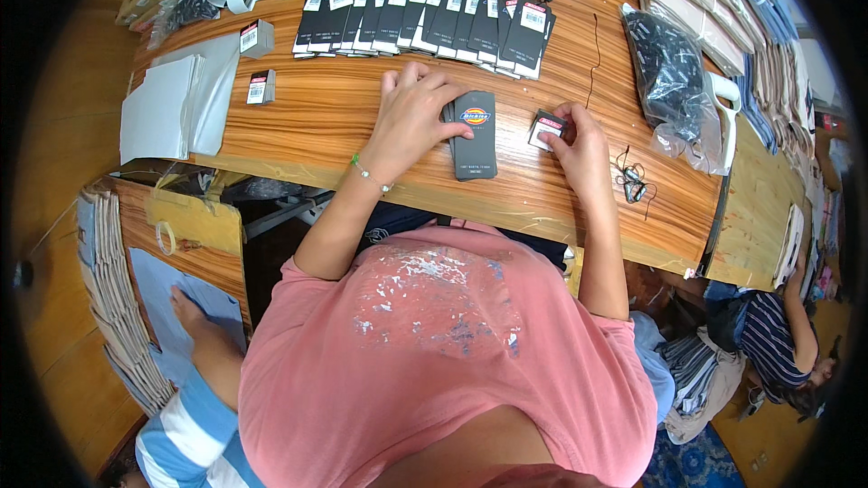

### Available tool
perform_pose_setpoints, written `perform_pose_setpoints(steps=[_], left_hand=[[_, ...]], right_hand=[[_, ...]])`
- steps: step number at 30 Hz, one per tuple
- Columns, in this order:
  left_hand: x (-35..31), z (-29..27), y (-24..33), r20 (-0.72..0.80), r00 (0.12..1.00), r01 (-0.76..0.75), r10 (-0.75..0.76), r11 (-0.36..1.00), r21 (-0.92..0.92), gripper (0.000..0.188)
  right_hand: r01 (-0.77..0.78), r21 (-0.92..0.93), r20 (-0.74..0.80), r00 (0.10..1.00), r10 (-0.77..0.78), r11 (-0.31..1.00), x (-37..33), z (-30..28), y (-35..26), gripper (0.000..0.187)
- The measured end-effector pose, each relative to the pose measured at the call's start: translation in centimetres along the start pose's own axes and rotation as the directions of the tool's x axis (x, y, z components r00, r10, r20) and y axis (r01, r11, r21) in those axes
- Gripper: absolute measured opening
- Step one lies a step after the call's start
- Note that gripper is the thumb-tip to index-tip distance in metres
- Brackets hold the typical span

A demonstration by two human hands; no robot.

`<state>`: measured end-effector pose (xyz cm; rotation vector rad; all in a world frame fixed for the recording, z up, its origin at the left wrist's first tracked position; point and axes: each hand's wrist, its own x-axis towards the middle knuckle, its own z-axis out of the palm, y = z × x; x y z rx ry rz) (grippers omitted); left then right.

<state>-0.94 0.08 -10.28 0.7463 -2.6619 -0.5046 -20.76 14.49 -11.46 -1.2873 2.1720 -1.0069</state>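
My left hand is closed at the left side of a small stack of black hang tags, its thumb lying on the top tag. The tags rest on the wooden table, long side toward me. To their right, my right hand pinches a small block of black-and-white price labels between thumb and fingers. Beyond my hands lies an overlapping row of black hang tags with white labels on them and dark strings at their far ends.
Two small label stacks stand at the left, near white paper sheets. At the right are a plastic bag of black string fasteners, a white tagging gun, loose strings and folded garments. Other people sit on both sides.
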Motion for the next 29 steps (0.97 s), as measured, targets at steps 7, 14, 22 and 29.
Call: perform_pose_setpoints(steps=[7,14,22,29], left_hand=[[-0.2,-0.3,-0.6,0.215,0.951,0.308,-0.222,0.739,-0.599,0.028],[-0.7,-2.2,0.3,0.297,0.935,0.346,-0.192,0.326,-0.88,0.016],[-1.0,-2.5,1.9,0.266,0.938,0.322,-0.224,0.274,-0.906,0.012],[-1.3,-0.2,3.2,0.296,0.938,0.335,-0.183,0.242,-0.911,0.029]], right_hand=[[-0.103,0.281,0.066,0.994,0.088,0.954,-0.1,0.2,0.5,0.025],[-0.166,0.649,0.171,0.983,0.071,0.742,-1.5,-1.4,-4.1,0.024],[0.018,0.552,-0.005,1.0,-0.018,0.834,-2.2,1.8,-6.7,0.031],[0.117,0.484,-0.103,0.992,-0.076,0.867,-2.0,3.7,-6.0,0.029]])
